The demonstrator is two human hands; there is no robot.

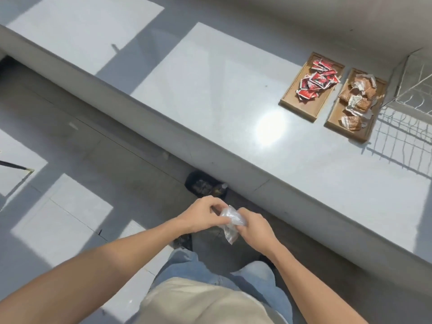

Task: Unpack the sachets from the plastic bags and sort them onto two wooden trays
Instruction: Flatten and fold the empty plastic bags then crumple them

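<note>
A crumpled clear plastic bag [231, 224] is held between both hands above the floor, below the counter's front edge. My left hand [200, 217] pinches its left side and my right hand [253, 226] grips its right side. No sachet shows inside it. Far off on the counter stand two wooden trays side by side. The left tray [295, 100] holds several red sachets [316, 81]. The right tray [337, 121] holds several brown sachets [357, 99].
The long grey counter [210, 97] runs diagonally across the view. A black waste bin [203, 185] with rubbish sits on the floor under its edge, just beyond my hands. A white wire rack [411, 87] stands right of the trays.
</note>
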